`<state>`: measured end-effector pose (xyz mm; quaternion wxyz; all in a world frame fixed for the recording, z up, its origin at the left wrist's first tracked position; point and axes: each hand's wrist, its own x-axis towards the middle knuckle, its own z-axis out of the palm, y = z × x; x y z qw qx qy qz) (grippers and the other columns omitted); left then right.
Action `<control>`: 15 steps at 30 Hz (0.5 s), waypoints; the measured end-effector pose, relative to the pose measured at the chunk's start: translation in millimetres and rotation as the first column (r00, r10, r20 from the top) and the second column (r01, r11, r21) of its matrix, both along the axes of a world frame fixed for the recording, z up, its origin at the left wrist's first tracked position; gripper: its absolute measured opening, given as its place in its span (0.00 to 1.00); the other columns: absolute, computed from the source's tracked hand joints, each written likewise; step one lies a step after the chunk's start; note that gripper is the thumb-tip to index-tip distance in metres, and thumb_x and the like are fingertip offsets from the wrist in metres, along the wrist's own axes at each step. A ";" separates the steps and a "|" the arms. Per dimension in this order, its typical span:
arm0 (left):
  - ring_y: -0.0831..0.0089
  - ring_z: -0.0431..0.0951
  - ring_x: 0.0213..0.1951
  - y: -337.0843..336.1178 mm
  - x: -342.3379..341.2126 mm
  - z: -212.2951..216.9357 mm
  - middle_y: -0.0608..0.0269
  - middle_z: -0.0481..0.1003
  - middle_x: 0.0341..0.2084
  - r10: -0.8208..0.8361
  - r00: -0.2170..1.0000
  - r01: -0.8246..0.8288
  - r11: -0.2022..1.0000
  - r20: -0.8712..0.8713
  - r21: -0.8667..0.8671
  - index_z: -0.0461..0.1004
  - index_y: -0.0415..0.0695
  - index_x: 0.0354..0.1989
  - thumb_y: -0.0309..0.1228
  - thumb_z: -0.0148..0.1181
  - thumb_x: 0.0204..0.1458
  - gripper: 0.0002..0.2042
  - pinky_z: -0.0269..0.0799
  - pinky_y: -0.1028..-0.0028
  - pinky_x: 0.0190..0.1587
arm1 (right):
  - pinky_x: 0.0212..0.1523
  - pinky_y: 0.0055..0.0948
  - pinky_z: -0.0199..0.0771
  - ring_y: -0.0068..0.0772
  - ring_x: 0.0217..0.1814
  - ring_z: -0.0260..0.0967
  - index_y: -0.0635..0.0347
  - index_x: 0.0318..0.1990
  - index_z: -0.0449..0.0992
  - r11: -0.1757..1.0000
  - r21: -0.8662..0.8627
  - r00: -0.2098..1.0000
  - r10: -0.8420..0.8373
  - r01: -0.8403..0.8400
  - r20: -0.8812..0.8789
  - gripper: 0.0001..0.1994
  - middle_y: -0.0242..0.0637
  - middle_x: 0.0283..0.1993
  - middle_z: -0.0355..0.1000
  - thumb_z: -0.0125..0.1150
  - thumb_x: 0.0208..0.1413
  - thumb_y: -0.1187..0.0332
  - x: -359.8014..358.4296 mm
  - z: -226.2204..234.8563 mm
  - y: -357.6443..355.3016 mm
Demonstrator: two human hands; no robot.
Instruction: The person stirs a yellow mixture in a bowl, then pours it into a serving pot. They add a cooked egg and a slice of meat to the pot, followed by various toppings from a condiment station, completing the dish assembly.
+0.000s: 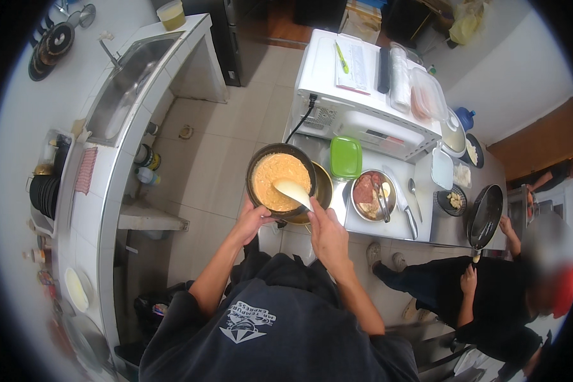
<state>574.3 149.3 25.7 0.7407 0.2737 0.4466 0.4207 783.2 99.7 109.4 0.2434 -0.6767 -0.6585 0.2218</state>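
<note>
My left hand [253, 221] grips the near left edge of a dark round bowl [249, 184]. Inside it is a thick, lumpy orange mixture [274, 170]. A large pale serving spoon [290, 190] dips into that mixture, its handle held in my closed right hand [328, 237]. Partly hidden below the bowl is a golden-brown pot [325, 190]. Just right of the pot, a green-lidded container [346, 156] stands beside a metal bowl [358, 213] holding meat, egg and tongs [383, 205].
A white cutting board [398, 230] carries a knife [409, 219]. Behind it stands a white microwave [375, 124]. At right, a co-worker holds a black frying pan [486, 216]. Along the left runs a tiled counter with a sink [118, 95]. A black bag [149, 312] sits low at left.
</note>
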 end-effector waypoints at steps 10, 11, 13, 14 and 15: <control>0.58 0.73 0.57 7.7 5.1 -0.3 0.48 0.52 0.69 -0.067 0.979 0.076 0.996 -0.193 0.043 0.34 0.48 0.75 0.20 0.54 0.51 0.45 0.78 0.60 0.52 | 0.34 0.50 0.73 0.56 0.33 0.73 0.58 0.63 0.72 0.998 -0.045 0.999 -0.046 0.046 -0.007 0.19 0.50 0.36 0.69 0.50 0.69 0.63 10.8 -27.6 -9.8; 0.58 0.73 0.57 7.7 7.2 1.1 0.47 0.51 0.69 -0.058 0.971 0.073 0.996 -0.232 0.055 0.35 0.47 0.75 0.20 0.55 0.50 0.46 0.78 0.60 0.52 | 0.34 0.50 0.73 0.57 0.33 0.73 0.59 0.63 0.72 0.998 -0.046 0.999 -0.048 0.048 -0.004 0.19 0.50 0.37 0.70 0.50 0.69 0.63 11.5 -30.5 -10.4; 0.57 0.73 0.57 9.6 11.5 3.4 0.47 0.51 0.69 -0.054 0.952 0.094 0.988 -0.302 0.120 0.37 0.45 0.75 0.20 0.58 0.49 0.46 0.78 0.61 0.52 | 0.34 0.51 0.73 0.57 0.33 0.73 0.59 0.63 0.71 0.998 -0.046 0.999 -0.052 0.053 0.003 0.19 0.51 0.37 0.70 0.49 0.69 0.64 13.2 -36.1 -11.7; 0.56 0.73 0.57 11.8 14.1 4.2 0.47 0.51 0.69 -0.057 0.941 0.120 0.978 -0.334 0.173 0.39 0.44 0.75 0.20 0.59 0.48 0.46 0.78 0.62 0.52 | 0.34 0.51 0.73 0.58 0.33 0.74 0.59 0.63 0.71 0.997 -0.044 0.998 -0.055 0.056 0.007 0.19 0.51 0.37 0.70 0.49 0.70 0.64 14.3 -38.7 -12.3; 0.55 0.73 0.57 14.3 16.5 5.0 0.47 0.51 0.69 -0.056 0.932 0.146 0.963 -0.359 0.228 0.40 0.44 0.75 0.20 0.60 0.47 0.46 0.79 0.62 0.52 | 0.34 0.51 0.74 0.58 0.34 0.74 0.60 0.63 0.71 0.997 -0.040 0.998 -0.060 0.061 0.024 0.19 0.51 0.37 0.70 0.48 0.70 0.64 15.7 -41.2 -12.9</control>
